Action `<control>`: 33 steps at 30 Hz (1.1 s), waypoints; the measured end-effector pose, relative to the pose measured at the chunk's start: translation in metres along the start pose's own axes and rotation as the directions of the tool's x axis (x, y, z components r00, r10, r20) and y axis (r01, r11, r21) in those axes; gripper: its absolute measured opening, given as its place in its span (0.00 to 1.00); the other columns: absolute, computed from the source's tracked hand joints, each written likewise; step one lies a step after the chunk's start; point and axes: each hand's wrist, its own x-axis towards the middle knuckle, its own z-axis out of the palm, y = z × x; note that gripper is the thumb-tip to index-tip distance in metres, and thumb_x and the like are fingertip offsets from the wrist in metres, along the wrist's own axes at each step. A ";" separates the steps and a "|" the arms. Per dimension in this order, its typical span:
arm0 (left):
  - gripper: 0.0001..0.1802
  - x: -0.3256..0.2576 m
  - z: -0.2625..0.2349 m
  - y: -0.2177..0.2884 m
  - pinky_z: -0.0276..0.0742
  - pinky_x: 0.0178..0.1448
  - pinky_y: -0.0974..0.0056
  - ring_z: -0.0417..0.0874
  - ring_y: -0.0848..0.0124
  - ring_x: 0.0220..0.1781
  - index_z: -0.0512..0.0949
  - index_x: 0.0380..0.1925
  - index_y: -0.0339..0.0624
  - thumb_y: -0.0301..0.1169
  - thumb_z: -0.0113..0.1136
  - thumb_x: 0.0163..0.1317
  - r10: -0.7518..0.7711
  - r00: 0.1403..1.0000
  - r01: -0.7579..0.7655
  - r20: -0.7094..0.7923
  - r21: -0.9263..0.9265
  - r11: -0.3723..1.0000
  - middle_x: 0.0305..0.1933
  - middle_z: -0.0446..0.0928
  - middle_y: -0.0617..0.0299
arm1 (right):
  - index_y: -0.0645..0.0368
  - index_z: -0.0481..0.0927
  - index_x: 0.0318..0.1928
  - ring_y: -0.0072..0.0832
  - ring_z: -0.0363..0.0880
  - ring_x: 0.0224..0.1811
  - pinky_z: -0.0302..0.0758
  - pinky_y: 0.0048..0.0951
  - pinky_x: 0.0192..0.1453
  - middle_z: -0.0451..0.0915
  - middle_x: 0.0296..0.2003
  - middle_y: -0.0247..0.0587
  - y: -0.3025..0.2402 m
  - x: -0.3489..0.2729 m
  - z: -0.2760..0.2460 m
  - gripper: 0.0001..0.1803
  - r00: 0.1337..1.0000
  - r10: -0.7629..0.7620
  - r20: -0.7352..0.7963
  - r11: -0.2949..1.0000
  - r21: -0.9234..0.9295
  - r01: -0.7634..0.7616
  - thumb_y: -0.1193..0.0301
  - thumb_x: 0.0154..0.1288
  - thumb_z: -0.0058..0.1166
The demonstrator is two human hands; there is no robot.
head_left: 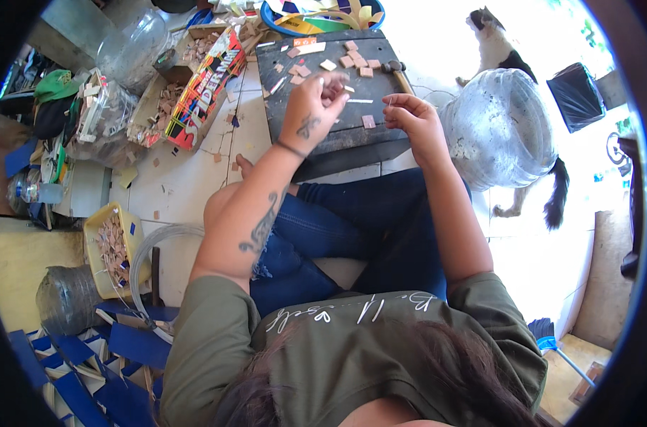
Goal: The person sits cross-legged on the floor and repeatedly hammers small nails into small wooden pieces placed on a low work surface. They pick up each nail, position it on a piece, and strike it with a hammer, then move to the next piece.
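Left of the dark square wooden worktop sit a yellow plastic basket and an open cardboard box, both holding small tan wooden pieces; above it, left hand and right hand, fingers pinched together, on what I cannot tell

The dark square wooden work block has bare surface at its centre, between both hands. At twelve o'clock, small tan wooden tiles and a hammer head crowd it. At nine o'clock an open cardboard box of wood bits blocks passage; at three o'clock a clear plastic sack stands close.
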 end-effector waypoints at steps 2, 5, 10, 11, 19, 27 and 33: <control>0.07 -0.034 -0.005 0.008 0.77 0.41 0.64 0.84 0.65 0.34 0.82 0.32 0.39 0.25 0.65 0.52 0.012 0.999 -0.010 -0.039 0.045 0.999 0.32 0.82 0.56 | 0.67 0.80 0.38 0.18 0.78 0.32 0.76 0.20 0.41 0.81 0.30 0.34 0.002 -0.004 0.005 0.07 0.999 -0.013 0.031 0.999 -0.037 0.014 0.76 0.60 0.58; 0.09 -0.063 -0.008 0.009 0.75 0.47 0.62 0.83 0.64 0.38 0.83 0.33 0.42 0.27 0.68 0.51 -0.003 0.998 0.019 -0.058 0.284 0.959 0.34 0.82 0.58 | 0.65 0.79 0.37 0.18 0.78 0.33 0.75 0.20 0.42 0.81 0.31 0.33 0.004 -0.009 0.019 0.06 0.995 -0.072 0.065 0.988 -0.129 0.080 0.76 0.60 0.60; 0.08 -0.069 -0.009 0.000 0.66 0.53 0.58 0.78 0.62 0.42 0.83 0.29 0.46 0.32 0.70 0.47 0.094 0.993 -0.064 -0.066 0.359 0.931 0.29 0.79 0.62 | 0.64 0.80 0.36 0.18 0.81 0.33 0.77 0.21 0.41 0.83 0.30 0.34 0.002 -0.016 0.044 0.07 0.957 -0.255 0.135 0.870 -0.400 0.288 0.75 0.58 0.63; 0.07 -0.069 -0.009 -0.002 0.66 0.54 0.58 0.78 0.62 0.42 0.84 0.28 0.47 0.32 0.70 0.47 0.086 0.994 -0.057 -0.070 0.342 0.938 0.29 0.79 0.62 | 0.65 0.81 0.35 0.19 0.82 0.33 0.78 0.21 0.40 0.84 0.30 0.35 0.001 -0.016 0.048 0.07 0.939 -0.304 0.157 0.817 -0.463 0.343 0.75 0.57 0.63; 0.07 -0.070 -0.009 -0.005 0.65 0.56 0.57 0.77 0.60 0.47 0.84 0.27 0.49 0.33 0.70 0.47 0.079 0.995 -0.051 -0.067 0.347 0.937 0.32 0.79 0.59 | 0.65 0.81 0.34 0.21 0.84 0.34 0.79 0.23 0.43 0.84 0.29 0.38 -0.001 -0.017 0.060 0.06 0.925 -0.320 0.206 0.696 -0.612 0.377 0.75 0.57 0.63; 0.07 -0.070 -0.010 -0.005 0.65 0.57 0.57 0.77 0.60 0.47 0.84 0.28 0.48 0.33 0.71 0.47 0.066 0.996 -0.041 -0.061 0.343 0.938 0.32 0.79 0.60 | 0.65 0.82 0.34 0.22 0.84 0.35 0.79 0.23 0.44 0.84 0.29 0.38 -0.001 -0.016 0.058 0.06 0.919 -0.327 0.221 0.686 -0.613 0.392 0.75 0.58 0.62; 0.07 -0.069 -0.010 -0.005 0.64 0.57 0.57 0.77 0.60 0.47 0.84 0.28 0.48 0.33 0.70 0.48 0.097 0.994 -0.070 -0.060 0.348 0.935 0.31 0.78 0.60 | 0.66 0.81 0.33 0.22 0.84 0.35 0.78 0.24 0.44 0.84 0.29 0.38 -0.001 -0.015 0.059 0.06 0.910 -0.335 0.243 0.659 -0.631 0.411 0.75 0.57 0.62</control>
